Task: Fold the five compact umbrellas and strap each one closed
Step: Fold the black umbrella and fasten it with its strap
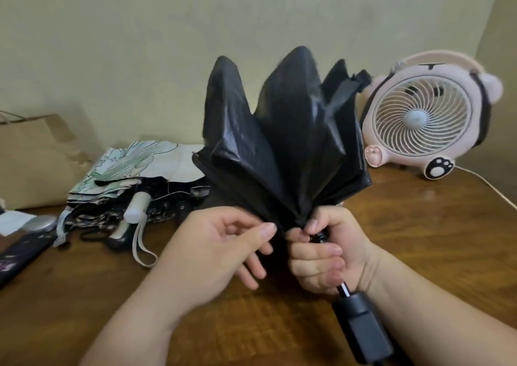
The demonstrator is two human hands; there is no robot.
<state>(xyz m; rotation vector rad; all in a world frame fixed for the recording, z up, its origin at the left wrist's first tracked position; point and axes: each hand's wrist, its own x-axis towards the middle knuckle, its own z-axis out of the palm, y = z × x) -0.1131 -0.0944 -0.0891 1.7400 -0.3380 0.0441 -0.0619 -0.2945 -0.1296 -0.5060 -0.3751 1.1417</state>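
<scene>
Brown wooden bench (419,240), spanning the lower field and carrying everything else. Black compact umbrella (282,147), held upright above the bench centre, its loose glossy canopy folds pointing upward and fanned apart. Brown paper bag (36,156), standing against the wall at far left. Pink round desk fan with paw-print feet (422,116), at the back right of the bench, just behind the black canopy. Pale floral umbrella (134,161), lying unstrapped on a dark patterned umbrella (167,198), left of centre. My left hand (212,251): thumb and forefinger pinch one canopy fold near its lower edge. My right hand (330,256): fingers clenched round the gathered canopy base and shaft. Black block-shaped handle (361,329), projecting below my right hand toward me. Black closing strap (347,88), hanging loose at the canopy's upper right.
</scene>
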